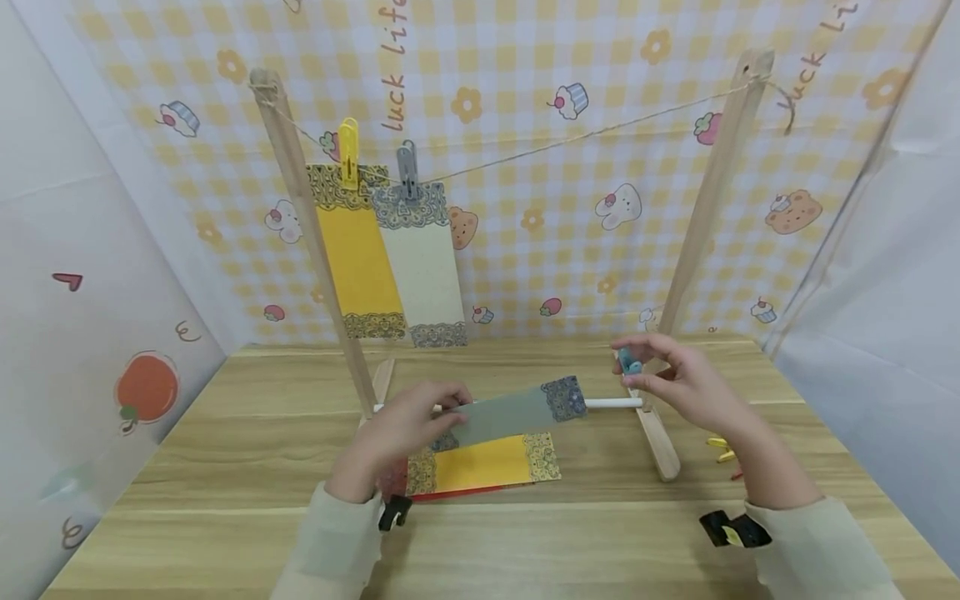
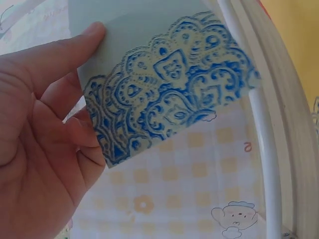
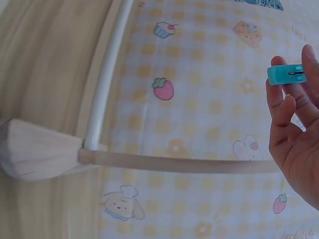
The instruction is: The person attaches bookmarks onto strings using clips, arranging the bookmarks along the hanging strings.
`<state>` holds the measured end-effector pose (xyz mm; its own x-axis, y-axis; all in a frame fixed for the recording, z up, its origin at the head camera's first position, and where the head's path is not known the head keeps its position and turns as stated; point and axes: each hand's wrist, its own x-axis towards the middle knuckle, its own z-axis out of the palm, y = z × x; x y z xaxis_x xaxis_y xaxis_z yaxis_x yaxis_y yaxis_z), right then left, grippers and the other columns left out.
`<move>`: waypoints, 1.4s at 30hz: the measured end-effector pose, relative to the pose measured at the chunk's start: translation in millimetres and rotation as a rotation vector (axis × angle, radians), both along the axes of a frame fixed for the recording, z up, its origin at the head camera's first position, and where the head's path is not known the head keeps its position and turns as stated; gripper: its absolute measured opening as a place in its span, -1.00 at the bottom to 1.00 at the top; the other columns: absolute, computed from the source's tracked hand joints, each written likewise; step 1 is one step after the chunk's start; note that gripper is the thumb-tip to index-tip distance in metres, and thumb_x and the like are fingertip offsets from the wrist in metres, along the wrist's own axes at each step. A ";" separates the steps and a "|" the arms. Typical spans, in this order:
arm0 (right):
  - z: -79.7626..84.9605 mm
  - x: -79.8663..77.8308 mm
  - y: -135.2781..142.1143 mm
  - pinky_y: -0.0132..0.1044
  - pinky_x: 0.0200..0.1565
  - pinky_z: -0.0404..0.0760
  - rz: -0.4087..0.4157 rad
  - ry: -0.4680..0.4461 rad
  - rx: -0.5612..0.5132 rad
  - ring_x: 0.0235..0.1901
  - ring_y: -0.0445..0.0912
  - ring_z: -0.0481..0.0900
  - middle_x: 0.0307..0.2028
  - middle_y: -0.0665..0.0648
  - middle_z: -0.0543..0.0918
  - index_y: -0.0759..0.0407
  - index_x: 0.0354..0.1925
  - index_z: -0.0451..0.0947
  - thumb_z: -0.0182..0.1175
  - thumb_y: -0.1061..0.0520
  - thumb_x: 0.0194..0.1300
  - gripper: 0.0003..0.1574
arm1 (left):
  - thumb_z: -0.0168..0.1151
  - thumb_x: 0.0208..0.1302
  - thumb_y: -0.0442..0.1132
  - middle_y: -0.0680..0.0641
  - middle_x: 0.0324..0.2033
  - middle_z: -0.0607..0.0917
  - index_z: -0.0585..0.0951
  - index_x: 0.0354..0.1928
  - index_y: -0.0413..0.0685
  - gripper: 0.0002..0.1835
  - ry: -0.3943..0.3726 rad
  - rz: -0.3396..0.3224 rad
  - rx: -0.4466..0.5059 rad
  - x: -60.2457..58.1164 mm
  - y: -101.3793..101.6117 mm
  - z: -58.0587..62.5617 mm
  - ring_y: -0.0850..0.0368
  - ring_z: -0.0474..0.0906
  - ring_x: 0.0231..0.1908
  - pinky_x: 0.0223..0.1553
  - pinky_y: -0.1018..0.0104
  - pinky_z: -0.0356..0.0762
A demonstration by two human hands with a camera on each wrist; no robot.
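My left hand (image 1: 420, 421) pinches one end of a grey-green paper strip (image 1: 502, 415) with blue lace-patterned ends, thumb on its front. The left wrist view shows the patterned end (image 2: 174, 79) beside the fingers. In my right hand (image 1: 678, 379) a teal clothespin (image 1: 628, 362) is held between thumb and fingertips; its teal end (image 3: 285, 74) shows in the right wrist view. On the string (image 1: 525, 155) hang a yellow strip (image 1: 363, 267) under a yellow clothespin (image 1: 348, 154) and a cream strip (image 1: 425, 271) under a grey clothespin (image 1: 407, 169).
Two wooden posts (image 1: 708, 200) carry the string, joined low down by a white rod (image 1: 611, 403). Below the held strip, another yellow strip (image 1: 483, 464) lies over red paper (image 1: 472, 495) on the table. Yellow and red clothespins (image 1: 722, 450) lie beside my right forearm.
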<state>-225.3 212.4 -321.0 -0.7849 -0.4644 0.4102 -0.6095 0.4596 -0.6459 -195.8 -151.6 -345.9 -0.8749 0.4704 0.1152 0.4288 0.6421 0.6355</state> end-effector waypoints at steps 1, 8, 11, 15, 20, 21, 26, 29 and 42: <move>2.7 -0.5 -1.5 -0.34 -0.34 0.63 -0.004 0.002 -0.004 -0.20 -0.38 0.57 -0.22 0.02 0.72 0.16 0.17 0.52 0.28 0.29 0.30 -0.53 | 0.25 0.36 -0.30 0.00 -0.16 0.76 0.65 -0.13 -0.03 -0.90 0.013 0.013 0.009 -0.1 -1.7 1.0 0.08 0.69 -0.07 -0.07 0.21 0.65; 14.7 -3.3 -15.2 -0.33 -0.28 0.66 0.014 -0.005 -0.046 -0.17 -0.35 0.60 -0.21 0.02 0.71 0.16 0.17 0.52 0.27 0.29 0.31 -0.54 | 0.27 0.33 -0.34 -0.05 -0.20 0.77 0.66 -0.12 -0.13 -0.87 0.162 0.051 0.088 -2.2 -11.7 7.2 0.03 0.72 -0.10 -0.04 0.15 0.68; 21.5 -4.4 -23.8 -0.33 -0.28 0.67 0.029 0.012 -0.067 -0.18 -0.34 0.61 -0.21 0.02 0.70 0.16 0.16 0.52 0.26 0.32 0.31 -0.55 | 0.28 0.32 -0.35 -0.05 -0.21 0.79 0.66 -0.12 -0.14 -0.87 0.205 0.065 0.114 -3.5 -15.1 9.3 0.03 0.73 -0.12 -0.05 0.13 0.68; 31.9 -6.2 -36.5 -0.35 -0.27 0.67 0.050 0.056 -0.111 -0.18 -0.31 0.61 -0.21 0.00 0.71 0.21 0.13 0.53 0.27 0.35 0.29 -0.56 | 0.27 0.33 -0.33 -0.04 -0.23 0.80 0.66 -0.12 -0.11 -0.88 0.218 0.094 0.141 -4.4 -19.1 11.3 0.08 0.71 -0.19 -0.19 0.22 0.65; 43.1 -8.3 -52.6 -0.39 -0.27 0.66 0.090 0.048 -0.193 -0.16 -0.26 0.60 -0.21 -0.05 0.70 0.28 0.13 0.51 0.27 0.39 0.27 -0.54 | 0.28 0.33 -0.32 -0.07 -0.25 0.81 0.66 -0.13 -0.10 -0.89 0.218 0.118 0.181 -5.7 -21.8 14.5 0.13 0.64 -0.33 -0.45 0.40 0.47; 44.7 -8.7 -55.7 -0.39 -0.27 0.66 0.097 0.041 -0.204 -0.16 -0.26 0.59 -0.21 -0.07 0.70 0.28 0.13 0.51 0.27 0.39 0.26 -0.54 | 0.28 0.33 -0.32 -0.08 -0.25 0.81 0.66 -0.13 -0.10 -0.89 0.217 0.124 0.187 -5.8 -22.0 15.1 0.13 0.64 -0.35 -0.47 0.41 0.44; 52.9 -10.8 -70.0 -0.42 -0.30 0.63 0.102 0.047 -0.252 -0.14 -0.25 0.57 -0.22 -0.21 0.71 0.34 0.13 0.50 0.30 0.41 0.22 -0.51 | 0.29 0.32 -0.32 -0.08 -0.24 0.81 0.67 -0.13 -0.09 -0.88 0.228 0.147 0.210 -6.5 -23.3 17.7 0.19 0.58 -0.40 -0.51 0.42 0.36; 58.6 -12.7 -77.5 -0.41 -0.33 0.61 0.118 0.045 -0.298 -0.15 -0.22 0.59 -0.21 -0.20 0.72 0.34 0.12 0.49 0.29 0.43 0.22 -0.51 | 0.28 0.33 -0.32 -0.10 -0.23 0.81 0.66 -0.13 -0.10 -0.89 0.248 0.145 0.237 -7.3 -23.1 20.4 0.22 0.56 -0.40 -0.52 0.42 0.35; 88.6 -15.4 -101.6 -0.40 -0.38 0.59 0.230 0.046 -0.500 -0.18 -0.15 0.65 -0.25 -0.07 0.75 0.09 0.05 0.53 0.26 0.41 0.26 -0.56 | 0.32 0.29 -0.32 -0.07 -0.22 0.81 0.67 -0.14 -0.07 -0.87 0.320 0.207 0.288 -10.1 -8.2 26.0 0.22 0.43 -0.49 -0.50 0.43 0.31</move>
